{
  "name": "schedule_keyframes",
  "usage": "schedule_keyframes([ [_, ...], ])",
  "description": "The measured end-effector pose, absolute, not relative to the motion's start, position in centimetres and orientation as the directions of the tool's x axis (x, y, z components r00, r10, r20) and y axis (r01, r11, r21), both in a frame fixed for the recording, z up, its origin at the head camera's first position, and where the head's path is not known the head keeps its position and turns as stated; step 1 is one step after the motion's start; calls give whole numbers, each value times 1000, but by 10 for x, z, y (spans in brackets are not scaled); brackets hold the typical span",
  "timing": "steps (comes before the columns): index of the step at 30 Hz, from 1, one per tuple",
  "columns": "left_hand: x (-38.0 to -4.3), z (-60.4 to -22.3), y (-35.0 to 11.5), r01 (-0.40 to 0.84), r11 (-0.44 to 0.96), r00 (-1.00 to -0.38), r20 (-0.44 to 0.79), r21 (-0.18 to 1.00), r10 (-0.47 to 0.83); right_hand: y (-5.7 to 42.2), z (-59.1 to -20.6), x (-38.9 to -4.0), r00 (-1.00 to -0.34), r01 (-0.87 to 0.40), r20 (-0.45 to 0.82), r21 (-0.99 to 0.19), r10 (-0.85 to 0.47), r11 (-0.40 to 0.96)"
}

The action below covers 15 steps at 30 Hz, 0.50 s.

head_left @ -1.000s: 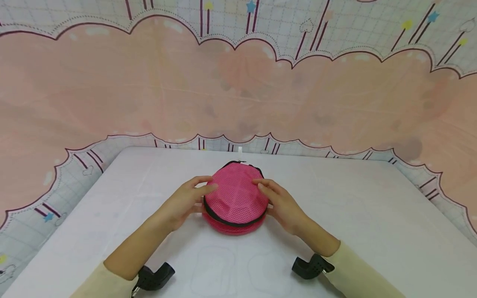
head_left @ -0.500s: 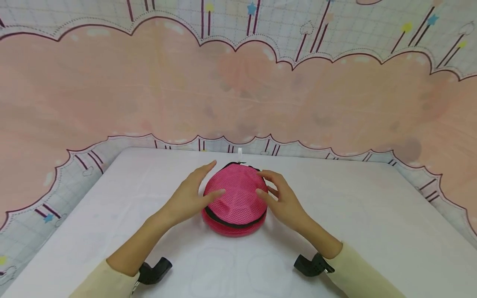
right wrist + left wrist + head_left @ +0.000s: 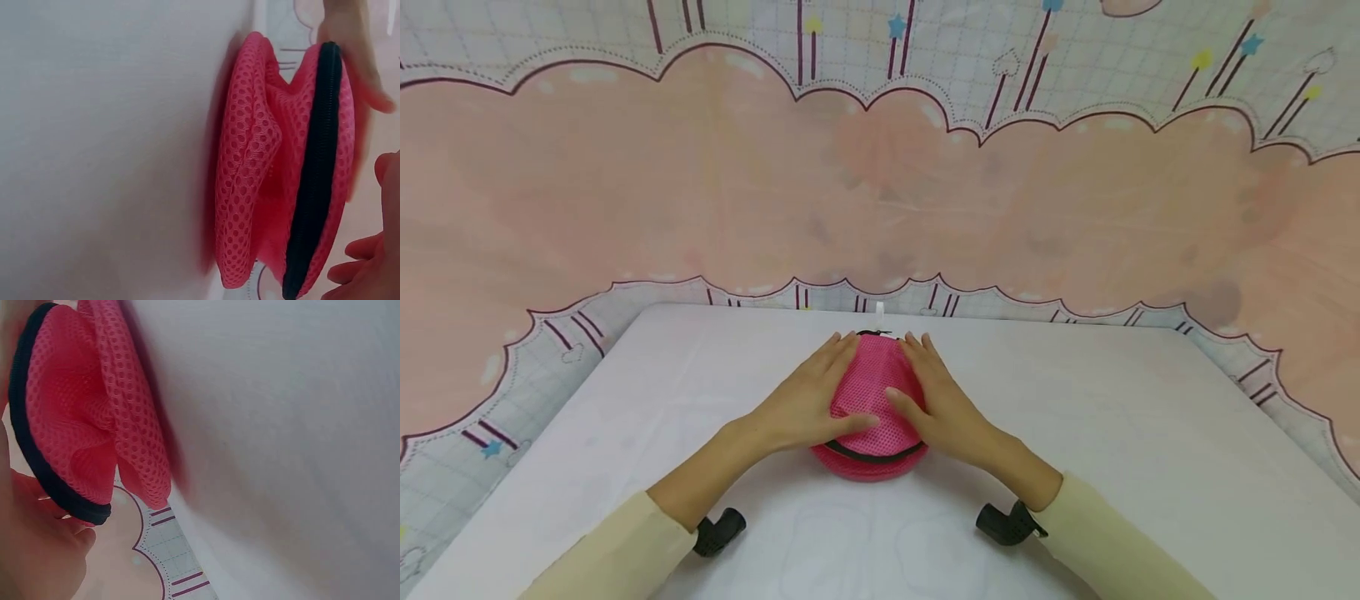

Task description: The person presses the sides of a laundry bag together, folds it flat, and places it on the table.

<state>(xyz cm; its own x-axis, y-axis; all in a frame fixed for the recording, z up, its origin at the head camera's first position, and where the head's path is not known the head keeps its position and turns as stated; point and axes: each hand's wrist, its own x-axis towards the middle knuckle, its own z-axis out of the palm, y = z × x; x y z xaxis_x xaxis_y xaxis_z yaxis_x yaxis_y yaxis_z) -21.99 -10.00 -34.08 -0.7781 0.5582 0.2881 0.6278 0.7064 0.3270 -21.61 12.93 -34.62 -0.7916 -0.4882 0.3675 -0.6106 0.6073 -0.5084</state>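
Note:
A round pink mesh laundry bag (image 3: 880, 392) sits on the white table, with a black zipper (image 3: 319, 169) running around its upper rim. The left wrist view shows its soft side wall folded in beneath that zipper. My left hand (image 3: 797, 408) lies over the bag's left side, fingers straight and pointing away, thumb across the top. On the right side my right hand (image 3: 955, 417) lies the same way, its thumb over the mesh near the middle. Both palms face down toward the bag; how firmly they press cannot be told. Whatever is inside stays hidden.
The white table (image 3: 1097, 433) stretches to both sides of the bag. A patterned cloth backdrop (image 3: 880, 200) hangs behind its far edge. A small white tab (image 3: 880, 308) stands up behind the bag. Black wrist mounts (image 3: 720, 532) sit below both forearms.
Both hands have moved inward from the bag's edges onto its top, and their fingers have straightened. Less of the mesh shows between them. The head view has shifted slightly.

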Motion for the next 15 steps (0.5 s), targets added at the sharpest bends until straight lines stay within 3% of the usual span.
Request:
schedule_keyframes([
  [8, -221, -348, -98, 644, 711, -765, 264, 283, 587, 121, -351, -219, -787, -617, 303, -406, -537, 674],
  [15, -222, -352, -97, 636, 717, -771, 238, 285, 590, 120, -354, -217, -793, -609, 289, -385, -536, 694],
])
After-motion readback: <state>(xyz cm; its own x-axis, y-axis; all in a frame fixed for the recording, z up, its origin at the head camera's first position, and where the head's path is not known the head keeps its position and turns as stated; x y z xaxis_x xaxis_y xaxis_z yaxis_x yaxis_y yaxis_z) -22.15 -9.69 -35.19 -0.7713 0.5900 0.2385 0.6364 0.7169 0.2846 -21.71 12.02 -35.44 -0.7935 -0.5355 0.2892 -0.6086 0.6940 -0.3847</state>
